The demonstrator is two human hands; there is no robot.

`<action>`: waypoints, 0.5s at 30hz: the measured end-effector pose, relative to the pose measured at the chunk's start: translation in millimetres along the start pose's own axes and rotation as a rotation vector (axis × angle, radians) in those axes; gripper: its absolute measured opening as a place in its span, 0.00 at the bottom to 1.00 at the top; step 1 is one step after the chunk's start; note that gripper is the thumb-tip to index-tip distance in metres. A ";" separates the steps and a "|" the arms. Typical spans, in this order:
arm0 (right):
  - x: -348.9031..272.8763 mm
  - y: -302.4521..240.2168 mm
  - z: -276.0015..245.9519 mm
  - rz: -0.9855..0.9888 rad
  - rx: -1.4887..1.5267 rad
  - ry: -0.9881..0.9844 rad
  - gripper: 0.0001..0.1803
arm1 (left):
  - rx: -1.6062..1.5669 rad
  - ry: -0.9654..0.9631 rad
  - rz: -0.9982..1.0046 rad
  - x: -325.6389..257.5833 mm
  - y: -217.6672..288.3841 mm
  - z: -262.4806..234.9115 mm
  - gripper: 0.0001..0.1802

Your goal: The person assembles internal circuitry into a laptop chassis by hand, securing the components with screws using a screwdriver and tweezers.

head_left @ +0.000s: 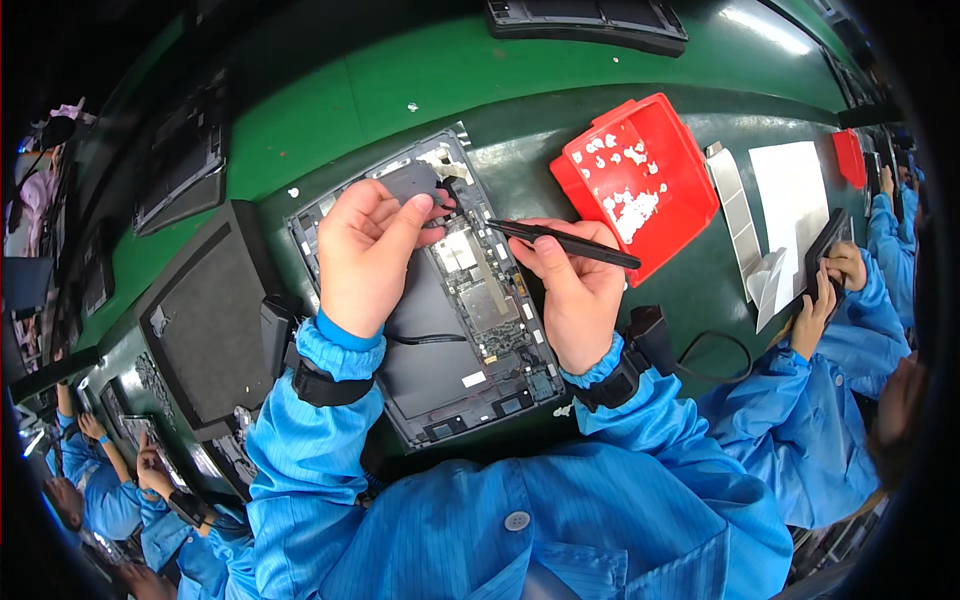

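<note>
An opened tablet housing point(414, 425) lies before me with its circuit board point(490, 308) bare and a thin black cable point(428, 339) lying over its dark inner panel. Over the upper part of the housing, my left hand point(368, 245) is closed, pinching a small dark grey flat piece point(410, 181) between thumb and fingers. In my right hand point(572, 297) is a pair of black tweezers point(575, 243), whose tips point left over the board's upper end, close to my left fingers. The fingers partly hide the held piece and the housing beneath.
Right of the housing stands a red tray point(672, 190) with small white bits in it. Beyond it lie white sheets point(790, 195). A black foam-lined tray point(215, 315) sits at left. More device housings point(590, 22) rest farther back. A co-worker's hands point(830, 290) hold a device at right.
</note>
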State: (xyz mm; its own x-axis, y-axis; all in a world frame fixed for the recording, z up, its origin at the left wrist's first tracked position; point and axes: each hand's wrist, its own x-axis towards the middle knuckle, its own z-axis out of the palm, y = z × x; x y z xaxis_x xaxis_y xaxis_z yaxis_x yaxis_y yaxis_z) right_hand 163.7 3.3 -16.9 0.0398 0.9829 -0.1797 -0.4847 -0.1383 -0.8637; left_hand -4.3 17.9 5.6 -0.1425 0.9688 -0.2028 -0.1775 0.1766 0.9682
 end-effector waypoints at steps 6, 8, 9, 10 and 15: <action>0.3 -0.7 -1.7 0.012 -0.003 -0.035 0.08 | -0.049 0.001 -0.077 2.6 0.3 2.2 0.05; -0.6 -1.2 -1.6 -0.034 -0.060 -0.096 0.06 | -0.049 0.010 -0.084 2.1 1.6 3.2 0.05; -0.9 -0.5 -1.1 -0.031 -0.060 -0.097 0.06 | -0.049 0.012 -0.086 1.9 0.0 2.2 0.05; -1.3 0.1 -0.3 -0.041 -0.081 -0.103 0.06 | -0.039 0.008 -0.072 1.5 -2.5 0.9 0.06; -0.4 -3.3 -3.4 -0.012 -0.038 -0.098 0.07 | -0.040 0.003 -0.060 2.5 -3.6 4.8 0.07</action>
State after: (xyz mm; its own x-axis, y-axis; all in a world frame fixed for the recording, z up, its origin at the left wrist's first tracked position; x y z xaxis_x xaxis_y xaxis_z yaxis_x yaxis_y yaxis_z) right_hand 168.3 3.0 -15.6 -0.0410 0.9915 -0.1237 -0.4508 -0.1288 -0.8833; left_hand 0.7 20.5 2.4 -0.1332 0.9561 -0.2608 -0.2245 0.2272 0.9476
